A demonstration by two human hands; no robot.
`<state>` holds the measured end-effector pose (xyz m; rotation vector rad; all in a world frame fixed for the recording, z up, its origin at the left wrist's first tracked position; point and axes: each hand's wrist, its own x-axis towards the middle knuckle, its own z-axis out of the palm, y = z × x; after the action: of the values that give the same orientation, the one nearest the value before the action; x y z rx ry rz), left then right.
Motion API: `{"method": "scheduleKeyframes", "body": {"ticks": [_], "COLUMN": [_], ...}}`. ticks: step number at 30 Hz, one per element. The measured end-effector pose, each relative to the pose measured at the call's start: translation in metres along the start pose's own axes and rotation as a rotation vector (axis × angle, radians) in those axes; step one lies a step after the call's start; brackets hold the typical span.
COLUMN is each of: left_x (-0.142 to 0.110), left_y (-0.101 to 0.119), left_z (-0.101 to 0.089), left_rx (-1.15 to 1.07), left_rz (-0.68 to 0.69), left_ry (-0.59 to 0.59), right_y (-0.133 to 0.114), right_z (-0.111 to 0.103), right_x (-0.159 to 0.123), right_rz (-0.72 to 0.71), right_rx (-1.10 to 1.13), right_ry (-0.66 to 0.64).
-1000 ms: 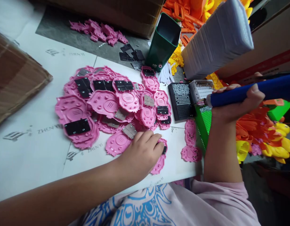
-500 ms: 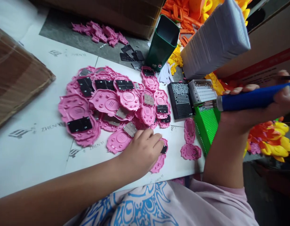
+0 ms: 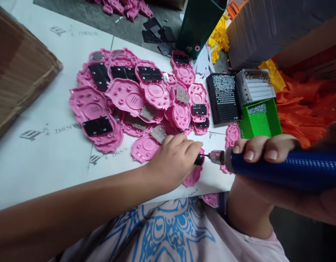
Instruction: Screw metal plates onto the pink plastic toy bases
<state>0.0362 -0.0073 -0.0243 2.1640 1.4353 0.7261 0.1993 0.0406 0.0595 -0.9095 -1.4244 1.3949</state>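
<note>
My left hand (image 3: pixel 175 162) rests palm down on a pink plastic piece (image 3: pixel 194 175) near the front edge of the white table (image 3: pixel 48 153), fingers curled and pressing a small black plate (image 3: pixel 199 159) onto it. My right hand (image 3: pixel 266 149) is wrapped round a blue electric screwdriver (image 3: pixel 282 168). Its chuck and bit (image 3: pixel 213 157) point left and meet the black plate beside my left fingertips. A pile of pink pieces (image 3: pixel 130 100), several with black or silver plates, lies just beyond my left hand.
Black (image 3: pixel 224 97), white (image 3: pixel 255 85) and green (image 3: pixel 260 118) screw trays sit to the right of the pile. A dark green bin (image 3: pixel 198 25) and loose black plates (image 3: pixel 158 34) lie behind. A cardboard box (image 3: pixel 18 72) is at the left. Orange parts (image 3: pixel 307 102) lie right.
My right hand has swung the screwdriver down from above the screw trays to the black plate under my left fingers. My left hand has stayed on the pink piece. The camera has tilted down.
</note>
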Motion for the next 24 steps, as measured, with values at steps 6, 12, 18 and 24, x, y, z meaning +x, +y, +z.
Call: {"method": "scheduleKeyframes", "body": {"ticks": [6,12,18,24], "left_x": [0.001,0.000,0.001,0.003], "left_y": [0.000,0.000,0.001,0.002], "left_z": [0.000,0.000,-0.002,-0.003], "left_rx": [0.007,0.038,0.048,0.054], "left_rz": [-0.015,-0.003,-0.013,-0.032], "left_ry": [0.001,-0.012,-0.052,-0.091], "right_y": [0.007,0.009,0.012,0.009], "right_z": [0.007,0.001,0.003,0.004], "right_x": [-0.005,-0.004,-0.004,-0.004], "right_rz": [-0.085,-0.064,-0.088,-0.039], "right_rx": [0.108,0.154,0.070,0.065], "right_ry": [0.053,0.047,0.065,0.060]}}
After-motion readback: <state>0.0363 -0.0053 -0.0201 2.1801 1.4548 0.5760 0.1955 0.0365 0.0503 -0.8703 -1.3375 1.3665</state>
